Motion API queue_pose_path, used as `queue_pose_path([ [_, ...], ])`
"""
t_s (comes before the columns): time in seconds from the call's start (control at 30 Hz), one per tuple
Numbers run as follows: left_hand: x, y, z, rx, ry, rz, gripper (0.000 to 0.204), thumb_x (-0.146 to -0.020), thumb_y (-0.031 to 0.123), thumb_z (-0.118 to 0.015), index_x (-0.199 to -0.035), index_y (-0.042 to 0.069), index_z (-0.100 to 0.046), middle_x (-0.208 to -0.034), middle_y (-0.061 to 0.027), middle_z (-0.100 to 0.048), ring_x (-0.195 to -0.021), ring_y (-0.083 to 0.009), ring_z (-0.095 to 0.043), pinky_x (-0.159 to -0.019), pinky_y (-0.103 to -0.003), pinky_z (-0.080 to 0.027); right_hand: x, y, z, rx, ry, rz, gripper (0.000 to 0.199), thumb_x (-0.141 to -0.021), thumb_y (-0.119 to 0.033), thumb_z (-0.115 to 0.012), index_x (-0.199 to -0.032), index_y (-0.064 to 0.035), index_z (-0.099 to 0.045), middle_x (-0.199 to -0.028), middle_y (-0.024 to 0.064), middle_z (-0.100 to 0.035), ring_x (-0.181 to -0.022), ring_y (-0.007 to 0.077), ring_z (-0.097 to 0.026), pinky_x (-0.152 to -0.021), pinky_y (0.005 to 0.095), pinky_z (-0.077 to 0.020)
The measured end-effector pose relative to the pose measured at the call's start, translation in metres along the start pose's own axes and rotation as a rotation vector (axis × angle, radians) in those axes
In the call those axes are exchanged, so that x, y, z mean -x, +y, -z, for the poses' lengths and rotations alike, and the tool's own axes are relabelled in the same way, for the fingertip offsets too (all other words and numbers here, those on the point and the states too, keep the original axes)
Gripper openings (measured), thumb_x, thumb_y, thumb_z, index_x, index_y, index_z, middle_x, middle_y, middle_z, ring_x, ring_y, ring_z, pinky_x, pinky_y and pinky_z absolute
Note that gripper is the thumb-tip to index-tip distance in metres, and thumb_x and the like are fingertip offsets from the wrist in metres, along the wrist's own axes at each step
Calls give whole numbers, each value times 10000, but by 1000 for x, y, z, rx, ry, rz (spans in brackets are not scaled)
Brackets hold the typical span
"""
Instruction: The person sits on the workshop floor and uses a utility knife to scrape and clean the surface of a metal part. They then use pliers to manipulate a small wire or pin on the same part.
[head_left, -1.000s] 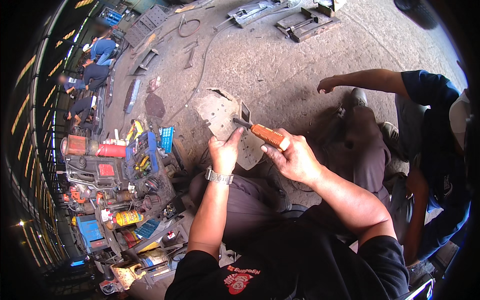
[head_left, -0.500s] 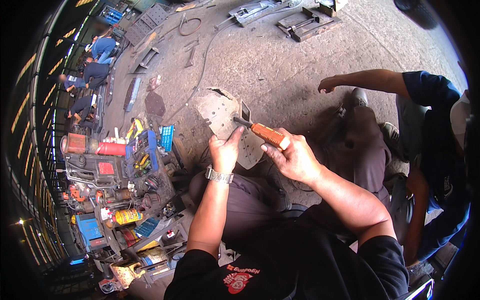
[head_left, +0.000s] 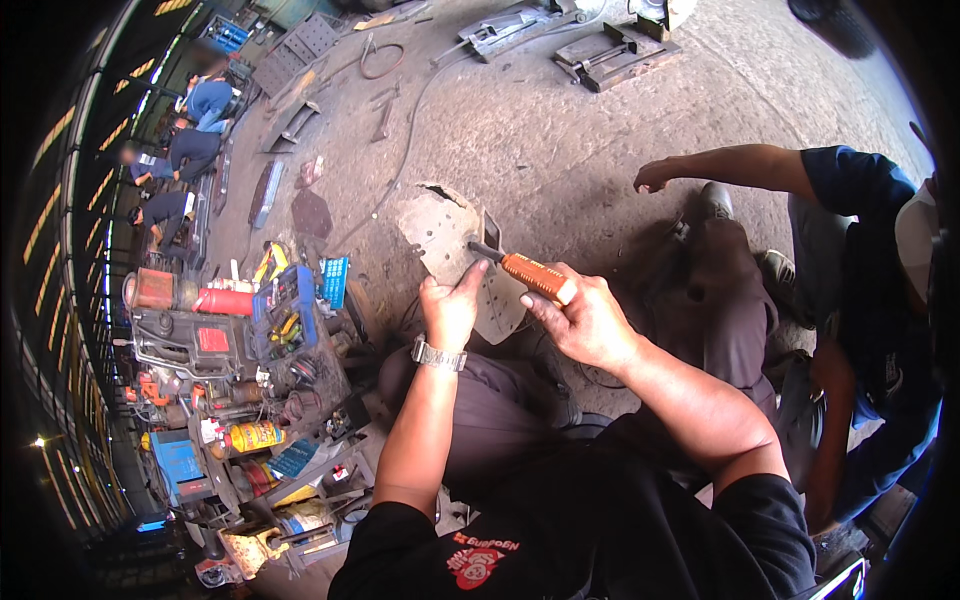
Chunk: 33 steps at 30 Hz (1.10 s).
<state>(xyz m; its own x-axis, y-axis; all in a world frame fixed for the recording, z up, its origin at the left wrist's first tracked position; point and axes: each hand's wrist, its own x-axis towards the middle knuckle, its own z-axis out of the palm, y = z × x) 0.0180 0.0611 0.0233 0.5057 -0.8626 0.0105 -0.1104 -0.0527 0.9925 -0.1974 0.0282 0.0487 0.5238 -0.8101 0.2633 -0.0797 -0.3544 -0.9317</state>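
In my right hand point(head_left: 590, 318) is a screwdriver-like tool with a chunky orange handle point(head_left: 538, 279) and a dark shaft point(head_left: 487, 249). The fingers are wrapped round the handle's near end. Its shaft tip meets a pale, irregular flat plate point(head_left: 440, 232) with several holes and a ragged far edge. My left hand point(head_left: 449, 306) grips this plate from the near side, its thumb lying on top close to the tool's tip; the other fingers are mostly hidden. A small dark frame-like part point(head_left: 491, 232) stands just behind the shaft.
To the left, a cluttered bench holds a blue tool case point(head_left: 285, 310), a red cylinder point(head_left: 222, 302) and a yellow can point(head_left: 252, 436). A co-worker's arm point(head_left: 730, 163) reaches in from the right. Metal assemblies point(head_left: 612, 55) and a cable point(head_left: 412, 125) lie on the concrete floor.
The view has shifted slightly. Both hands, the plate and the orange-handled tool keep nearly the same positions, with the shaft tip at the same spot on the plate.
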Motion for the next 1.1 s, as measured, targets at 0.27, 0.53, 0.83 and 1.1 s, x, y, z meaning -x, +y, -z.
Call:
queue_pose_path([
  [0.27, -2, -6, -3, 68, -10, -40, 247, -864, -39, -776, -1100, -12, -710, -1058, -44, -736, -895, -105, -666, -830, -277, -534, -2, 0, 2, 29, 17, 26, 323, -933, -146, -709, -1209, 6, -636, -808, 211, -680, -751, 387, -718, -671, 423, -571],
  [0.53, -2, -3, -5, 40, 9, -19, 250, -860, -45, -777, -1098, -7, -713, -1057, -44, -733, -897, -101, -662, -823, -271, -530, 1, -3, 3, -44, 41, 8, 281, -957, -122, -690, -1203, 7, -652, -842, 152, -648, -702, 292, -693, -648, 358, -537],
  [0.83, -5, -15, -8, 11, 50, -127, 230, -880, 16, -784, -1102, -18, -734, -1036, -60, -757, -896, -114, -685, -831, -301, -547, 3, -2, 0, -30, 109, -19, 270, -946, -157, -709, -1144, 19, -654, -712, 168, -672, -668, 334, -720, -638, 393, -556],
  [1.1, -6, -7, -4, 156, 72, 15, 245, -884, -21, -760, -1123, -36, -710, -1069, -70, -744, -896, -127, -686, -825, -291, -553, 4, -7, 4, -26, 34, -33, 295, -939, -115, -716, -1198, 13, -655, -814, 160, -684, -685, 268, -724, -623, 369, -547],
])
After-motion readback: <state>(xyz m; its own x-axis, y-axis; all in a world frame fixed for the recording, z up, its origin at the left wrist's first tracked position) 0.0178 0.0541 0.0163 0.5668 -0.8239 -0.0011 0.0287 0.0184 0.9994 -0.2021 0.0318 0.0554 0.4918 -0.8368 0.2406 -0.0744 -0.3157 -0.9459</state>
